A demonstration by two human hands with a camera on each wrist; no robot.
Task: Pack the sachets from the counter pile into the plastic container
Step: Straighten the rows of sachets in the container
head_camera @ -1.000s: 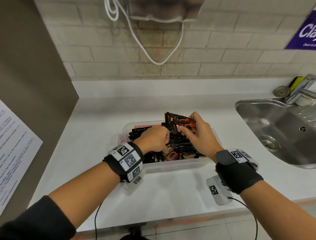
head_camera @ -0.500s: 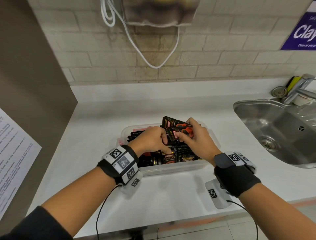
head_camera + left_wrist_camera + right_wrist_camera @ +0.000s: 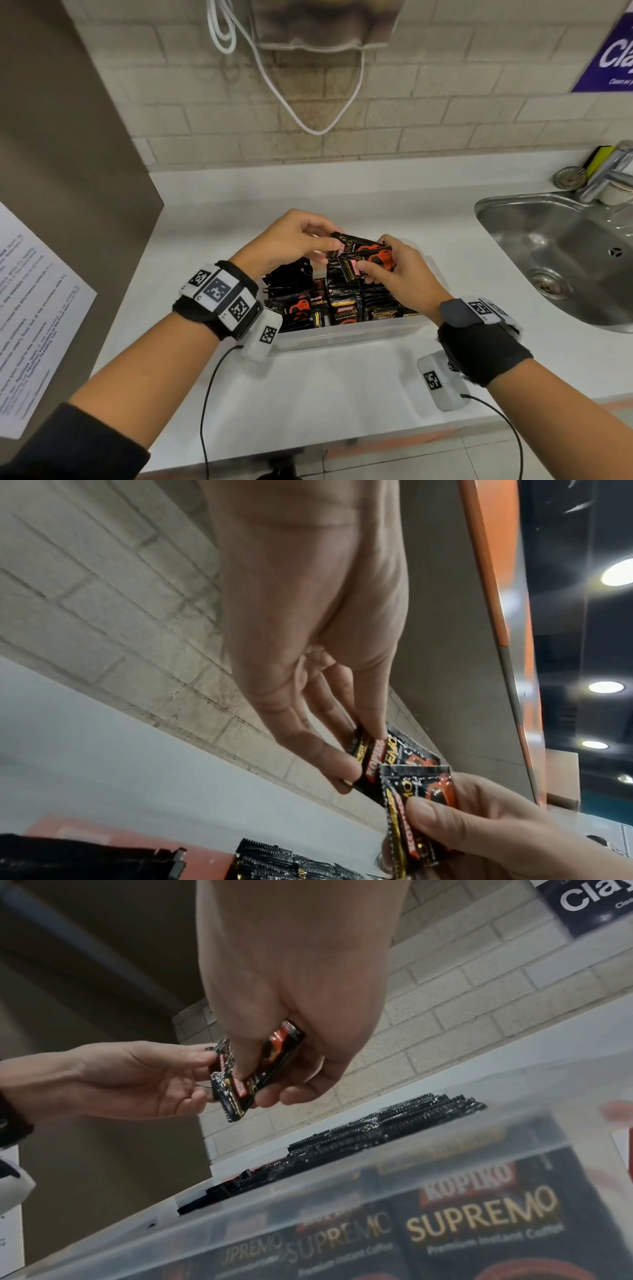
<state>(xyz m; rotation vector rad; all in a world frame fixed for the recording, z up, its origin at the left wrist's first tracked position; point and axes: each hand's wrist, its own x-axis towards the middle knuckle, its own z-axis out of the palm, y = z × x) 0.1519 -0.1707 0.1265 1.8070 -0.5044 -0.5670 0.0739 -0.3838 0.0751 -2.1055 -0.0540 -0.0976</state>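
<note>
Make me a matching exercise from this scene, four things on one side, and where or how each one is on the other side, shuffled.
Things:
1. left hand
2. right hand
3. plastic container
4. sink

Places or states:
A. set into the counter at the right
B. pinches the farther raised sachet
C. packed with upright sachets
D. holds the nearer raised sachet

Pairs: 1-B, 2-D, 3-C, 4-A

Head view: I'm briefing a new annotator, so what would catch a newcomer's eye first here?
Both hands meet above the plastic container at mid-counter: the left hand pinches one black-and-orange sachet, and the right hand grips another sachet just in front of it. Below them the container is crammed with upright Kopiko Supremo sachets. A steel sink sits at the right.
</note>
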